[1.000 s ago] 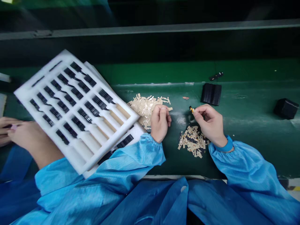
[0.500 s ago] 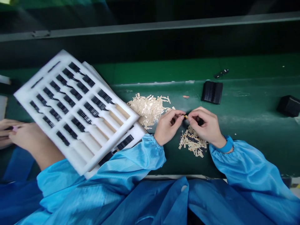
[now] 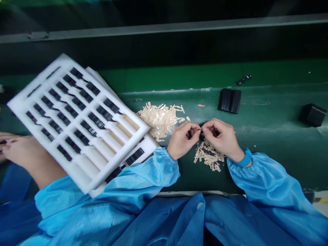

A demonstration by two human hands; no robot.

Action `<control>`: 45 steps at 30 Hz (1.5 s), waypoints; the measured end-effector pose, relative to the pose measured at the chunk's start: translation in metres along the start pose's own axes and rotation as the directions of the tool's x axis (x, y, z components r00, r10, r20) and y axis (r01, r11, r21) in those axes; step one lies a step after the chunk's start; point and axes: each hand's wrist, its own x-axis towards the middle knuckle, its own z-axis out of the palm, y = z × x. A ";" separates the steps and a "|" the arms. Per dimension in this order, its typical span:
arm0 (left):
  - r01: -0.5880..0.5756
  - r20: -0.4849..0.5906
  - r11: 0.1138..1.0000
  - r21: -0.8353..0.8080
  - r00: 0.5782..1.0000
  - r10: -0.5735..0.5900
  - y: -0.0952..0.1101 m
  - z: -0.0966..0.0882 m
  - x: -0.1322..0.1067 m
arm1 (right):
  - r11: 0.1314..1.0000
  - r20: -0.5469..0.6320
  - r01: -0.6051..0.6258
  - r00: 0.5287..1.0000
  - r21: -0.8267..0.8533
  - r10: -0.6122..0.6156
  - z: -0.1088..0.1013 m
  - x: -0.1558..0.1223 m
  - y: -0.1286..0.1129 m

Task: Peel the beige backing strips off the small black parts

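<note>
My left hand (image 3: 183, 139) and my right hand (image 3: 220, 138) meet fingertip to fingertip above the green belt (image 3: 269, 143), both pinched on a tiny part (image 3: 200, 130) that is mostly hidden between them. Under my right hand lies a small heap of tan strips mixed with dark pieces (image 3: 210, 155). A larger pile of tan strips (image 3: 160, 118) lies just beyond my left hand.
A white foam tray (image 3: 77, 119) with rows of black parts rests tilted at the left over a second tray (image 3: 138, 153). Another person's hands (image 3: 23, 153) show at the far left. A ribbed black block (image 3: 230, 100), a black cube (image 3: 312, 114) and a small black piece (image 3: 243, 80) lie on the belt.
My hands came together from apart; the right hand brought its small part to the left fingertips. The view drifted slightly, so the trays sit a little further left.
</note>
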 end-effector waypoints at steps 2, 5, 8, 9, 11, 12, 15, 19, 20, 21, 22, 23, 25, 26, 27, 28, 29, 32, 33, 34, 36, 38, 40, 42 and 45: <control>-0.010 0.009 1.000 0.005 1.000 0.010 0.000 0.000 0.000 | 0.998 0.010 -0.048 0.999 0.036 0.048 0.000 0.001 0.001; 0.005 0.002 1.000 0.008 1.000 -0.005 -0.002 0.000 0.000 | 0.984 0.064 -0.139 0.989 0.112 0.132 -0.001 0.001 0.002; 0.017 -0.002 1.000 0.009 1.000 -0.017 -0.002 0.000 0.000 | 0.966 0.095 -0.210 0.976 0.151 0.197 -0.001 0.001 0.003; 0.015 0.000 1.000 0.011 1.000 -0.015 -0.002 0.000 0.000 | 0.964 0.091 -0.218 0.974 0.150 0.206 -0.001 0.000 0.003; 0.007 0.013 1.000 0.020 1.000 -0.007 -0.002 0.000 -0.001 | 0.967 0.074 -0.213 0.976 0.139 0.204 0.000 0.000 0.004; 0.005 0.022 1.000 0.021 1.000 -0.005 -0.002 0.000 -0.001 | 0.970 0.065 -0.204 0.978 0.131 0.197 0.000 0.000 0.005; 0.056 -0.043 0.997 -0.058 0.997 -0.058 -0.004 0.001 0.000 | 0.971 -0.017 -0.200 0.979 0.131 0.204 0.001 0.001 0.010; 0.133 -0.272 0.925 -0.356 0.932 -0.239 -0.008 0.002 0.003 | 0.963 -0.179 -0.220 0.952 0.154 0.247 0.002 0.003 0.015; 0.133 -0.288 0.904 -0.406 0.920 -0.265 -0.009 0.003 0.004 | 0.971 -0.174 -0.202 0.959 0.128 0.222 0.002 0.003 0.015; 0.133 -0.289 0.891 -0.434 0.916 -0.277 -0.009 0.003 0.004 | 0.983 -0.145 -0.162 0.974 0.083 0.173 0.003 0.003 0.014; 0.135 -0.279 0.886 -0.444 0.919 -0.279 -0.008 0.002 0.004 | 0.994 -0.098 -0.107 0.989 0.032 0.109 0.004 0.002 0.012; 0.136 -0.265 0.887 -0.442 0.925 -0.274 -0.007 0.002 0.004 | 0.999 -0.044 -0.046 0.998 -0.015 0.046 0.005 0.002 0.011; 0.140 -0.234 0.893 -0.427 0.937 -0.259 -0.005 0.003 0.003 | 0.996 0.042 0.045 0.998 -0.074 -0.042 0.006 0.002 0.008; 0.141 -0.218 0.895 -0.422 0.943 -0.251 -0.004 0.003 0.003 | 0.994 0.063 0.065 0.996 -0.084 -0.059 0.006 0.002 0.008; 0.143 -0.198 0.895 -0.423 0.949 -0.245 -0.003 0.004 0.001 | 0.994 0.070 0.068 0.996 -0.087 -0.062 0.006 0.002 0.008; 0.144 -0.171 0.890 -0.432 0.956 -0.238 -0.003 0.005 0.000 | 0.994 0.071 0.064 0.996 -0.088 -0.058 0.006 0.002 0.009; 0.144 -0.142 0.882 -0.449 0.963 -0.229 -0.002 0.006 -0.001 | 0.994 0.070 0.062 0.996 -0.090 -0.056 0.006 0.002 0.010; 0.138 -0.053 0.838 -0.528 0.979 -0.195 -0.001 0.010 -0.006 | 0.992 0.085 0.080 0.994 -0.097 -0.072 0.006 0.002 0.012; 0.139 -0.031 0.824 -0.549 0.982 -0.187 -0.001 0.011 -0.008 | 0.991 0.091 0.089 0.993 -0.098 -0.080 0.006 0.002 0.012; 0.140 -0.018 0.815 -0.562 0.983 -0.181 -0.001 0.012 -0.009 | 0.991 0.093 0.096 0.992 -0.097 -0.087 0.006 0.002 0.012; 0.145 -0.007 0.819 -0.555 0.984 -0.179 -0.001 0.012 -0.010 | 0.991 0.104 0.105 0.990 -0.088 -0.096 0.006 0.003 0.011; 0.159 -0.001 0.846 -0.508 0.983 -0.185 -0.001 0.011 -0.010 | 0.991 0.121 0.109 0.988 -0.078 -0.099 0.006 0.003 0.011; 0.184 0.025 0.868 -0.462 0.980 -0.195 -0.001 0.010 -0.009 | 0.991 0.131 0.111 0.986 -0.073 -0.101 0.006 0.003 0.012; 0.212 0.066 0.868 -0.448 0.977 -0.205 -0.001 0.009 -0.007 | 0.991 0.129 0.110 0.987 -0.072 -0.100 0.006 0.003 0.012; 0.225 0.019 0.865 -0.448 0.970 -0.243 -0.005 0.006 -0.001 | 0.993 0.103 0.102 0.990 -0.053 -0.096 0.004 0.003 0.010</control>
